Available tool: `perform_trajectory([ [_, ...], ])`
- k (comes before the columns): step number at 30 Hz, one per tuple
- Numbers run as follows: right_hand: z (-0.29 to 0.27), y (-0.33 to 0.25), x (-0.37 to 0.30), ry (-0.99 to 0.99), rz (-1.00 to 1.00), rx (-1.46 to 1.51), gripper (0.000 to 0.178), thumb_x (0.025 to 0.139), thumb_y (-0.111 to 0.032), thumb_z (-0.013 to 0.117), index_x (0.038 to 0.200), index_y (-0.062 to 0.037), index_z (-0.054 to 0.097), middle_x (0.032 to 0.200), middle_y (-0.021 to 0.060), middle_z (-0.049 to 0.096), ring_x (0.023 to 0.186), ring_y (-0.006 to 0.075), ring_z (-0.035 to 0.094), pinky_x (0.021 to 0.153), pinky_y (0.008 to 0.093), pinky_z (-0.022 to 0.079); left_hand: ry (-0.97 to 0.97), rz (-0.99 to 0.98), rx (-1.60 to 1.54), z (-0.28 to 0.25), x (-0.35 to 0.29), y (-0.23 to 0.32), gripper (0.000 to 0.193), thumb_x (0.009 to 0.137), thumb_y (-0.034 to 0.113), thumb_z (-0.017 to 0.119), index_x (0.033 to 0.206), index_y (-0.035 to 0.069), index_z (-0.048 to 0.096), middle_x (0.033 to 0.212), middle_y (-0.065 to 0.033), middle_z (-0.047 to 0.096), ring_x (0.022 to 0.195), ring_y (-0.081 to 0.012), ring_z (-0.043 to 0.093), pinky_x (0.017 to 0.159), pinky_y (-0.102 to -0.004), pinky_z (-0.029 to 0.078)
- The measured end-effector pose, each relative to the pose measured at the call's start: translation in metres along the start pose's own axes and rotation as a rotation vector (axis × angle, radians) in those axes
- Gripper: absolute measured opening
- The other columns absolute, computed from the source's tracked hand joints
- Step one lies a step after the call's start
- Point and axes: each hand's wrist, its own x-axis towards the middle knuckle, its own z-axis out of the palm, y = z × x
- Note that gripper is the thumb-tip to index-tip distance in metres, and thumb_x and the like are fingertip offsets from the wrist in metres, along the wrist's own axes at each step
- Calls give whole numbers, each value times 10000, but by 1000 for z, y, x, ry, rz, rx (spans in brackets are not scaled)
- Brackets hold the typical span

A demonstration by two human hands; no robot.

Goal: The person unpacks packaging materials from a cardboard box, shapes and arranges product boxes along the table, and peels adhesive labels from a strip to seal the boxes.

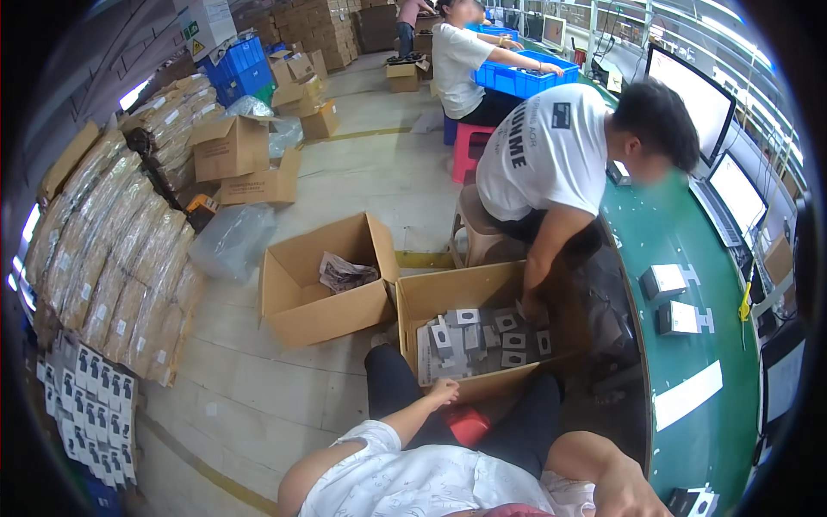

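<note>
on the floor point(366, 185), boxes point(513, 340) in a carton point(461, 290) lie beyond the left hand point(444, 392).

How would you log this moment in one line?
left hand: at near edge of open carton | right hand: near small box on green table | carton: grey-white boxes, co-worker's hand inside | grip: unclear

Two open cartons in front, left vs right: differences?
Contents: the left carton holds crumpled wrapping; the right carton holds many small boxes.
Hands: a co-worker's hand is inside the right carton and the person's left hand is at its near edge; neither is at the left carton.
Shared: brown cardboard, open tops.
</note>
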Motion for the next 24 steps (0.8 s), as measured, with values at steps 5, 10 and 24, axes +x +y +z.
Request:
perform_trajectory([
  [5, -2, -5, -10, 33, -211, -595, 202, 910, -89, 464, 1053, -123, 603, 793, 5, 614, 646, 124, 604, 547, 287, 501, -20, -5, 137, 11, 1, 5, 312, 966, 291, 505, 1168, 65, 580, 996, -101, 667, 812, -172, 653, 648, -293, 515],
  [10, -2, 8, -12, 123, -298, -749, 193, 904, -56, 456, 1013, -118, 604, 733, -16, 593, 584, 92, 587, 503, 246, 487, -32, 9, 85, 9, 0, 3, 312, 965, 302, 506, 1155, 69, 588, 970, -91, 665, 780, -159, 644, 636, -289, 511],
  [24, 5, 12, -5, 210, -200, -456, 220, 956, -131, 394, 1051, -164, 589, 654, -17, 551, 513, 81, 519, 471, 213, 420, -32, 12, 102, 4, -2, 5, 281, 967, 276, 512, 1146, 75, 592, 963, -83, 673, 778, -150, 643, 630, -277, 508],
])
